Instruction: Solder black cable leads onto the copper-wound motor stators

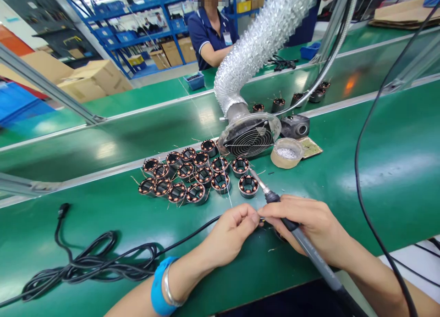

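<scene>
My right hand (309, 220) is closed around a soldering iron (309, 246), its tip pointing up and away towards the stators. My left hand (237, 232) is closed in a pinch, its fingertips meeting those of the right. A black cable (192, 236) runs into the left hand; a speck of yellow wire shows at the fingertips, mostly hidden. Under the right hand, part of a wound motor stator (279, 235) peeks out. Just beyond the hands stands a single copper-wound stator (248, 186), with a group of several more stators (185, 171) to its left.
A fume extractor (250, 140) on a silver duct (254, 46) stands behind the stators. Beside it are a round tub (287, 152) and a sponge tray (311, 148). Coiled cable (103, 262) lies at left; a hanging black cord (359, 170) crosses the right. A person (213, 37) is opposite.
</scene>
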A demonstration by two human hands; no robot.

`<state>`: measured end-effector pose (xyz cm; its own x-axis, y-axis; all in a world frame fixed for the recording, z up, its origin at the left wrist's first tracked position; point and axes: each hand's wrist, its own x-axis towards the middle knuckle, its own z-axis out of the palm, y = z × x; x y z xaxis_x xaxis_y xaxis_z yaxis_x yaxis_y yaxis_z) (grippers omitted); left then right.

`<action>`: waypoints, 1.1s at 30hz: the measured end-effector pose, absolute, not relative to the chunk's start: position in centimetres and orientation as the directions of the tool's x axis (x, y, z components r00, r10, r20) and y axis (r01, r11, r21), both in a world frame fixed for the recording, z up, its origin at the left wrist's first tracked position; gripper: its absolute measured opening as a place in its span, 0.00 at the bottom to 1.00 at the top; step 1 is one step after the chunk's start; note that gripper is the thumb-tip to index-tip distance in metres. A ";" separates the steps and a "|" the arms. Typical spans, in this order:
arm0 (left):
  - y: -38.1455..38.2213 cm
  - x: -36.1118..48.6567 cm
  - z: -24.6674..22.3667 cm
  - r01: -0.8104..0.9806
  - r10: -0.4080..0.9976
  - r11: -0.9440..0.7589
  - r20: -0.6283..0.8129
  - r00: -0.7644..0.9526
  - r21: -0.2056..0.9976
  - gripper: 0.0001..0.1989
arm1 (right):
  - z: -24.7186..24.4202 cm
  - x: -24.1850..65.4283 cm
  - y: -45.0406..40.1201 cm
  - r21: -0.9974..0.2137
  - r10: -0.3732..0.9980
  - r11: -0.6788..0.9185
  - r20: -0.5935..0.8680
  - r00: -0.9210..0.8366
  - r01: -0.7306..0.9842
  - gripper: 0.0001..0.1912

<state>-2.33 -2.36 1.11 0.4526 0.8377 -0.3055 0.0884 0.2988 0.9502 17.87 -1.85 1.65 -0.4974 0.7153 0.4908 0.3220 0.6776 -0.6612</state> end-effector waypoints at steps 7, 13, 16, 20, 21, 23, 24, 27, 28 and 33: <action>-2.3 -2.5 0.9 0.050 0.755 0.434 -0.394 0.524 0.900 0.24 | 2.0 17.9 -1.8 -0.685 0.731 0.664 0.507 -0.458 0.301 0.11; -2.4 -2.3 0.8 -0.021 0.733 0.541 -0.458 0.503 0.841 0.24 | 1.5 17.7 -2.2 -0.679 0.711 0.684 0.537 -0.453 0.269 0.14; -2.4 -2.5 0.7 -0.048 0.683 0.589 -0.466 0.562 0.806 0.23 | 1.6 17.9 -2.3 -0.723 0.733 0.647 0.500 -0.462 0.244 0.14; -2.3 -2.9 0.6 -0.060 0.620 0.628 -0.452 0.641 0.776 0.22 | 1.7 18.1 -2.2 -0.796 0.760 0.570 0.419 -0.496 0.201 0.12; -2.3 -3.0 0.6 -0.062 0.607 0.634 -0.446 0.658 0.771 0.22 | 1.7 18.1 -2.1 -0.803 0.760 0.564 0.413 -0.502 0.194 0.12; -2.3 -3.0 0.5 -0.069 0.592 0.640 -0.434 0.679 0.765 0.22 | 1.7 18.0 -2.2 -0.787 0.752 0.584 0.432 -0.497 0.199 0.13; -2.3 -3.0 0.5 -0.072 0.588 0.642 -0.429 0.686 0.764 0.22 | 1.6 18.0 -2.3 -0.761 0.742 0.612 0.457 -0.491 0.215 0.13; -2.3 -2.8 0.5 -0.076 0.596 0.643 -0.435 0.675 0.762 0.23 | 1.8 18.0 -2.8 -0.645 0.679 0.710 0.522 -0.515 0.283 0.14; -2.3 -2.7 0.5 -0.074 0.607 0.640 -0.445 0.658 0.764 0.23 | 1.8 18.0 -3.0 -0.605 0.658 0.735 0.527 -0.538 0.307 0.14; -2.4 -1.8 0.9 -0.037 0.720 0.551 -0.453 0.526 0.833 0.21 | 1.6 18.0 -3.2 -0.511 0.635 0.767 0.519 -0.571 0.388 0.13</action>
<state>-1.77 -2.39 0.87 0.5256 0.7201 -0.4530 -0.0369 0.5513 0.8335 18.01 -3.21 1.59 -0.5714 0.6353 0.5195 0.3878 0.7669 -0.5113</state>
